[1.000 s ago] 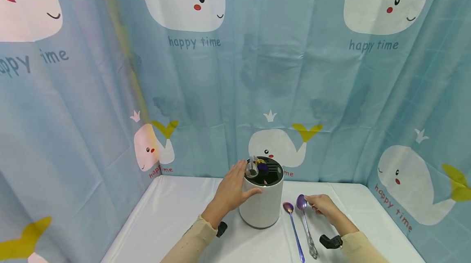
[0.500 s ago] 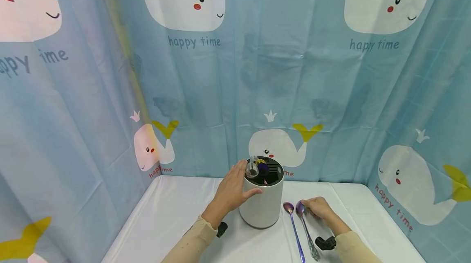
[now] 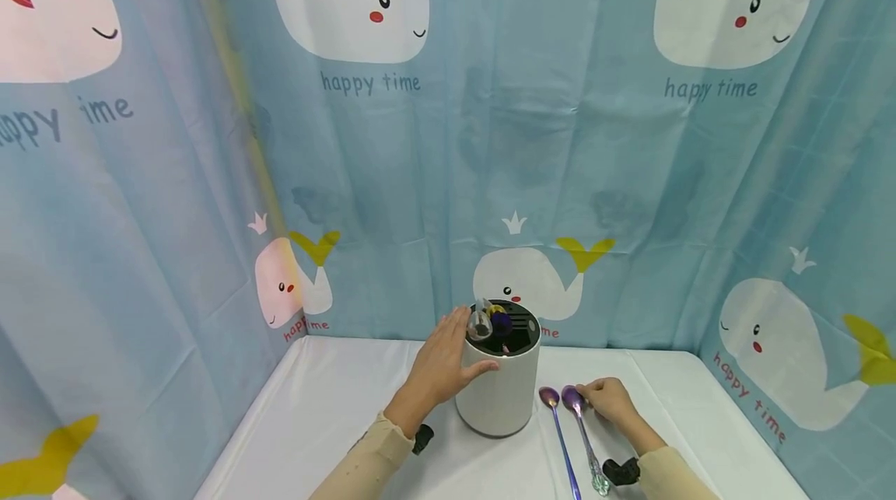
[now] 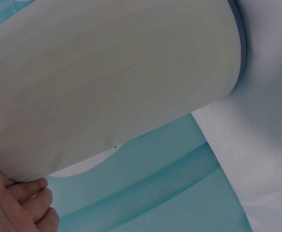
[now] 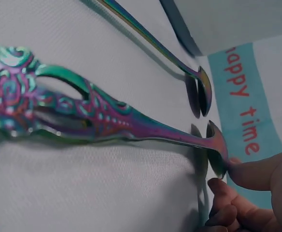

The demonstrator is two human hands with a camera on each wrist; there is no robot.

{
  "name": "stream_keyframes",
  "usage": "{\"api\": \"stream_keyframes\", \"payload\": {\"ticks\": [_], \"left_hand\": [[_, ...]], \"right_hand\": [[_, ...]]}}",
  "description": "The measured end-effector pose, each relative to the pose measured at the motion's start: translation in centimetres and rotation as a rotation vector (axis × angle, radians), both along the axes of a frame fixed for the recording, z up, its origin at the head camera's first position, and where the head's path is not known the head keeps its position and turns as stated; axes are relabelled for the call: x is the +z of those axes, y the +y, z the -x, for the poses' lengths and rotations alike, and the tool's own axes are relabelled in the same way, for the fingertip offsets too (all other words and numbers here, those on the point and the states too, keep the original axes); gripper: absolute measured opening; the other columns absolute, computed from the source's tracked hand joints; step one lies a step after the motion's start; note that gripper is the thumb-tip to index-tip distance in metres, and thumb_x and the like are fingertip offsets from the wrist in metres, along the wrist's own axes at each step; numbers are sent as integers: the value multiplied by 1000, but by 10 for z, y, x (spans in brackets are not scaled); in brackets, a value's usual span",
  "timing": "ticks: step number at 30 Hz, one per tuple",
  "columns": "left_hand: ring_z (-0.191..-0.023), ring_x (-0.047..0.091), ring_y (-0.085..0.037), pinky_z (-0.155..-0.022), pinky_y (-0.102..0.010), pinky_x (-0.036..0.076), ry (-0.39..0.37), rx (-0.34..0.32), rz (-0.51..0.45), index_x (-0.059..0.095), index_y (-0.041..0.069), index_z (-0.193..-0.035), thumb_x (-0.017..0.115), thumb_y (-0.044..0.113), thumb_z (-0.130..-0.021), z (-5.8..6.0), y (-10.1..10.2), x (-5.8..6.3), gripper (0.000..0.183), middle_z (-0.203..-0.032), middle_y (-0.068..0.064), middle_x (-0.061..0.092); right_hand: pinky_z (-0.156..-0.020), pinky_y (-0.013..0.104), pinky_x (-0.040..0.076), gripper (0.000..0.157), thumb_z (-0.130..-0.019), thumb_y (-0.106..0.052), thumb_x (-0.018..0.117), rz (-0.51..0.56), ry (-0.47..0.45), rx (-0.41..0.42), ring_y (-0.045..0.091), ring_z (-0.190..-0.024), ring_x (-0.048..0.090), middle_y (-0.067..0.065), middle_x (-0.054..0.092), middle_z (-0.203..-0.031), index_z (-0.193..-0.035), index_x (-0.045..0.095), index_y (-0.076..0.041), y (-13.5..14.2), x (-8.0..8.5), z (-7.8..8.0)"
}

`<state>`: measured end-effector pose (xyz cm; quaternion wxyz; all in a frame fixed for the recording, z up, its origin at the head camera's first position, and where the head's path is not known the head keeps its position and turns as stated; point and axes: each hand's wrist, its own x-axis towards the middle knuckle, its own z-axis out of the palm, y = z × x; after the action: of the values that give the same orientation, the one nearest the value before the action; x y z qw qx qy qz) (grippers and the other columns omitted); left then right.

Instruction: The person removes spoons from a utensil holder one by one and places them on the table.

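Note:
My left hand (image 3: 437, 364) rests against the left side of a white cylindrical utensil holder (image 3: 493, 399), its fingers straight and the thumb across the front. Several utensils (image 3: 481, 323) stand in the holder's black slotted top; their lower parts are hidden. To the right, my right hand (image 3: 610, 399) pinches the bowl edge of an iridescent purple spoon (image 3: 572, 397) between thumb and finger. That spoon's ornate openwork handle (image 5: 59, 99) points toward me in the right wrist view. A second, slimmer purple-blue spoon (image 3: 562, 438) lies just left of it, apart from it, handle also toward me.
A white cloth (image 3: 336, 399) covers the table. Behind and at both sides hangs a blue curtain (image 3: 448, 197) printed with whales. The holder stands left of the two spoons. A dark wrist camera (image 3: 621, 472) sits beside the ornate handle.
My right hand has drawn slightly toward me with the ornate spoon, which has shifted a little the same way. The left hand, the holder and the slim spoon have stayed in place.

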<state>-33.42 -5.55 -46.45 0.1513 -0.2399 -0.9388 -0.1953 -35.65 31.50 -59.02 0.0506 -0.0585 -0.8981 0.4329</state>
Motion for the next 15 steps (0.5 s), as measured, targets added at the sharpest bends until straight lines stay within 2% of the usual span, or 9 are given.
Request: {"api": "stream_keyframes", "payload": {"ticks": [4,7,12,15], "left_hand": [[-164,24,-33,-135,-47,19,-3,1,2,21,4,-171,56,84,-93,0,0,0,117,-177,-13,25],[-164,23,-32,-135,-46,19,-6,2,5,20,4,-172,55,84,-93,0,0,0,118,-177,-13,24],[-164,22,-31,-135,-46,19,-9,7,8,20,5,-172,54,85,-93,-1,0,0,118,-178,-12,23],[-164,23,-32,-135,-47,20,-2,7,6,20,4,-172,55,84,-93,-1,0,1,117,-178,-12,24]], "right_hand": [[-58,30,49,27,-101,-20,74,-28,13,7,20,-71,58,7,67,-80,-91,74,5,1,6,-2],[-61,31,50,26,-100,-20,74,-60,62,17,19,-73,59,7,68,-82,-90,73,4,3,16,-2],[-65,29,53,24,-100,-19,76,-86,173,57,16,-77,60,9,73,-88,-95,77,4,3,42,1],[-66,29,54,28,-102,-22,75,-64,186,83,16,-80,62,10,74,-91,-103,78,5,-1,63,0]]}}
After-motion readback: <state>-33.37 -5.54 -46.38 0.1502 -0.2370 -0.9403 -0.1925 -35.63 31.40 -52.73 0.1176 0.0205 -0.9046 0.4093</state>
